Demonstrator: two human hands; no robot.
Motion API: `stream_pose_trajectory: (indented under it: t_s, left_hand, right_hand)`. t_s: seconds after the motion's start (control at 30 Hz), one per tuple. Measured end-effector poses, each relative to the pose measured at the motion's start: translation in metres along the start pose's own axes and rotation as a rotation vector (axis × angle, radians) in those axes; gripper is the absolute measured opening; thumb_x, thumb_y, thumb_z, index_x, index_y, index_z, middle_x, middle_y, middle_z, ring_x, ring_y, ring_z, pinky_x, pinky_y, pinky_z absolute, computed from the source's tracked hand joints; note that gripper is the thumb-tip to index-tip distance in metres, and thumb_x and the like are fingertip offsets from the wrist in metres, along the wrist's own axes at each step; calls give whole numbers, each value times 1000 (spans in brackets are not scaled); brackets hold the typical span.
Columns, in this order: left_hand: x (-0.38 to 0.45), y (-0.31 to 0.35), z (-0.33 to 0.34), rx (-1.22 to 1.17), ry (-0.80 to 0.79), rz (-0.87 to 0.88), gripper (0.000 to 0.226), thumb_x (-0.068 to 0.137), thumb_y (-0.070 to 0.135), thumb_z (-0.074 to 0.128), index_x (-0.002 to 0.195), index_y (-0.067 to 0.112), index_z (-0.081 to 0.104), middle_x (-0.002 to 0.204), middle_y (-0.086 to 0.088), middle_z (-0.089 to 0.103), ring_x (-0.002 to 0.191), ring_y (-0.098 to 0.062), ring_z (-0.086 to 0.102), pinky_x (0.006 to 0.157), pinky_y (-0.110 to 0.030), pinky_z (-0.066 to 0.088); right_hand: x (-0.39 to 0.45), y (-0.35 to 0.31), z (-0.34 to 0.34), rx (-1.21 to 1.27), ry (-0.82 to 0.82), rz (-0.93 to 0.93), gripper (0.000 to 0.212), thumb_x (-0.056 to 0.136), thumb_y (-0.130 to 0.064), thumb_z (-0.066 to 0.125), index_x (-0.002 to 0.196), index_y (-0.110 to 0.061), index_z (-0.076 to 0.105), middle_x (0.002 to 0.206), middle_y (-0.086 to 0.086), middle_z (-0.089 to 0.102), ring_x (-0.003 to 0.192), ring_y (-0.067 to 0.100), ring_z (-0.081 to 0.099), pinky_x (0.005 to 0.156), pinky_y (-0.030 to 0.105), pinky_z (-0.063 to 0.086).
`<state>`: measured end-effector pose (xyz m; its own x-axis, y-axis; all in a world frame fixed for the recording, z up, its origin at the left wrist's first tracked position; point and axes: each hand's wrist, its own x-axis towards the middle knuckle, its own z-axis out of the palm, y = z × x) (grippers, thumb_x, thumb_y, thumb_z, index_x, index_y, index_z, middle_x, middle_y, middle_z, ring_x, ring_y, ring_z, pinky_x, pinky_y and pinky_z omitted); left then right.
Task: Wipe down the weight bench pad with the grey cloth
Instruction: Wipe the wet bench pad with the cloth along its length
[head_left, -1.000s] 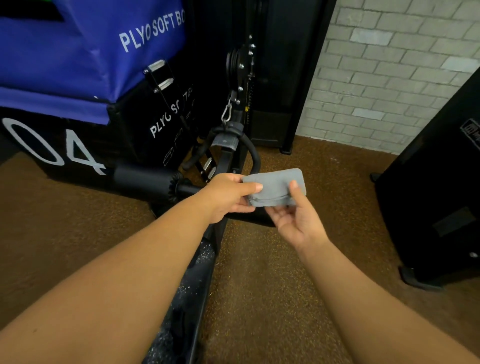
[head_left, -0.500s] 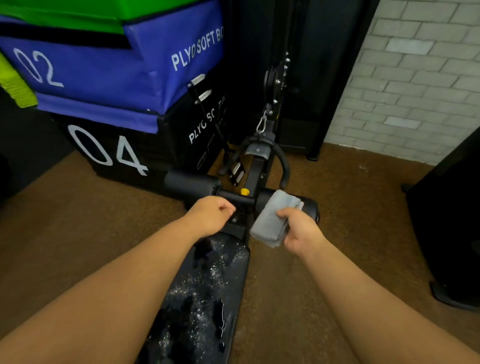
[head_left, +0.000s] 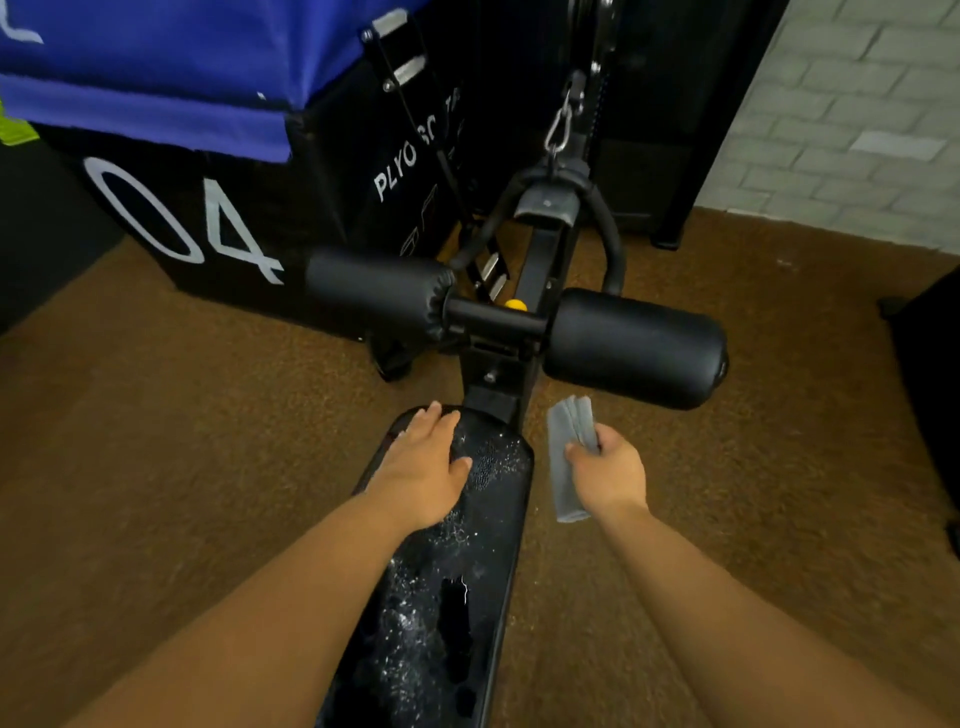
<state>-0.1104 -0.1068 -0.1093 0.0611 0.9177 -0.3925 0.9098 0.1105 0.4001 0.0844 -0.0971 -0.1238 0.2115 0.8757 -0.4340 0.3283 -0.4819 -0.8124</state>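
Head view: the left hand (head_left: 423, 467) lies flat on the far end of the black pad (head_left: 467, 561), fingers (head_left: 434, 415) straight and relaxed, holding nothing. The pad is flecked with white specks. The right hand (head_left: 608, 475) hovers over the brown floor (head_left: 727, 493) just right of the pad, fingers curled round the folded grey cloth (head_left: 563, 447), which is clear of the pad. Beyond stand two black foam rollers (head_left: 631, 345) and a black box (head_left: 218, 223) marked 04
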Motion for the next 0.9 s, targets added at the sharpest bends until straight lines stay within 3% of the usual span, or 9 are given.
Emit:
stream_pose_trajectory:
  t_s: [0.1, 0.23, 0.33, 0.4, 0.5, 0.67, 0.8, 0.9]
  left_hand:
    - [7, -13, 28, 101, 42, -3, 68, 98, 41, 35, 151, 19, -2, 157, -1, -15, 143, -16, -15, 117, -35, -5]
    - [11, -21, 51, 189, 109, 22, 69, 98, 47, 25, 149, 20, -12, 154, 1, -25, 140, -13, -24, 115, -33, -12]
    - [13, -26, 57, 220, 129, 5, 73, 96, 52, 25, 148, 18, -15, 154, -1, -26, 140, -14, -24, 115, -34, -13]
    - [14, -29, 58, 218, 119, -15, 83, 92, 60, 29, 148, 17, -15, 155, -2, -24, 141, -14, -22, 116, -34, -11]
    - [15, -37, 56, 185, 80, -10, 104, 79, 71, 43, 149, 17, -13, 156, 0, -21, 142, -13, -20, 115, -33, -12]
    - [13, -50, 51, 63, 28, 54, 123, 65, 72, 62, 149, 20, -12, 155, 5, -22, 141, -9, -19, 116, -31, -8]
    - [15, -53, 51, -2, -9, 78, 131, 60, 67, 71, 149, 21, -13, 154, 6, -24, 141, -10, -21, 116, -31, -7]
    - [18, -55, 56, -11, -6, 68, 133, 59, 63, 74, 148, 20, -14, 154, 5, -25, 141, -11, -22, 116, -31, -8]
  right_hand:
    - [12, 12, 14, -130, 3, -148, 40, 96, -13, 49, 136, -18, 47, 124, 4, 58, 114, 19, 54, 88, 27, 43]
    - [25, 15, 34, -243, 14, -298, 52, 97, -14, 48, 146, -22, 33, 136, 5, 53, 119, 20, 53, 99, 29, 42]
    - [27, 14, 53, -395, -32, -419, 51, 97, -15, 48, 145, -23, 35, 134, 9, 55, 116, 23, 56, 100, 32, 44]
    - [25, 16, 66, -487, -87, -492, 47, 97, -10, 46, 142, -22, 40, 138, 10, 52, 125, 22, 50, 106, 30, 37]
    - [25, 23, 73, -592, -156, -610, 49, 95, 0, 43, 141, -18, 43, 147, 7, 41, 140, 14, 29, 109, 16, 15]
    - [29, 45, 50, -738, -272, -822, 54, 88, 8, 50, 136, -17, 49, 142, 1, 47, 136, 13, 36, 108, 14, 8]
    - [36, 45, 46, -723, -129, -832, 50, 88, 7, 52, 132, -17, 54, 136, 4, 54, 132, 19, 44, 107, 23, 23]
    - [41, 41, 67, -668, -93, -732, 50, 93, 4, 43, 140, -14, 43, 147, 5, 41, 139, 18, 31, 108, 16, 13]
